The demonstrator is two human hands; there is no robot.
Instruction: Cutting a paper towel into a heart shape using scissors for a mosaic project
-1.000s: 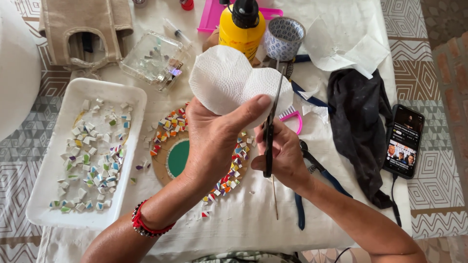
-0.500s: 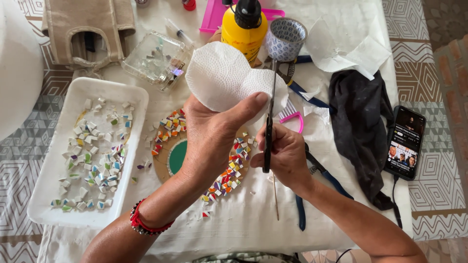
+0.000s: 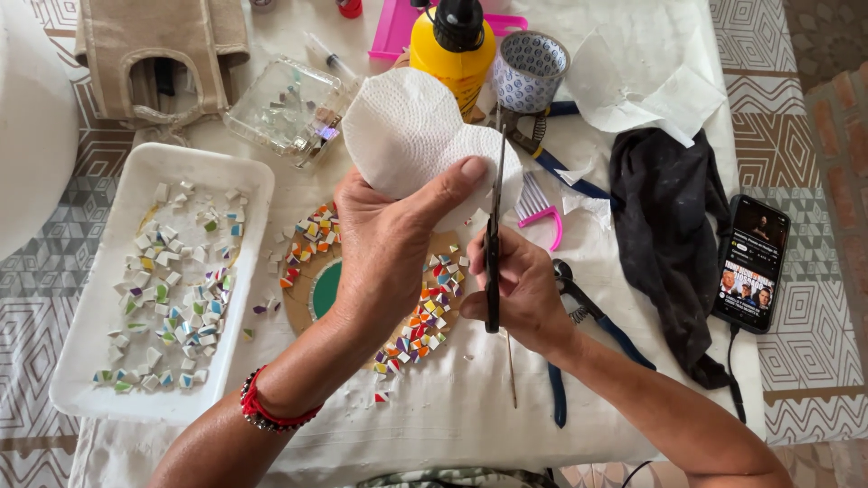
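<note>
Surface: white cloth (image 3: 470, 407) covers your table; patterned grey-and-white floor shows at the left and right edges.
Left hand: your left hand (image 3: 384, 248) is closed on a folded white paper towel (image 3: 407, 136), thumb pressed over its near edge, held up above the centre of the table.
Right hand: your right hand (image 3: 524, 289) is wrapped around the handles of dark scissors (image 3: 494, 235), blades pointing far, edge-on against the towel's right side.
Hidden: blade gap can't be read from this angle. Round mosaic disc (image 3: 362, 280) is mostly covered by your left hand; only its green centre and coloured tile rim show. Blue-handled pliers (image 3: 588, 334) are partly under your right wrist. Yellow bottle (image 3: 457, 54) is cut off at the far edge.
Containers: white tray (image 3: 81, 361) at left holds loose tile chips, mostly white with some coloured. Clear plastic box (image 3: 289, 108), far left of centre, holds glassy bits. Patterned cup (image 3: 529, 72) next to the bottle; contents not visible.
Right side: black cloth (image 3: 669, 226), then a phone (image 3: 752, 262) with its screen lit.
</note>
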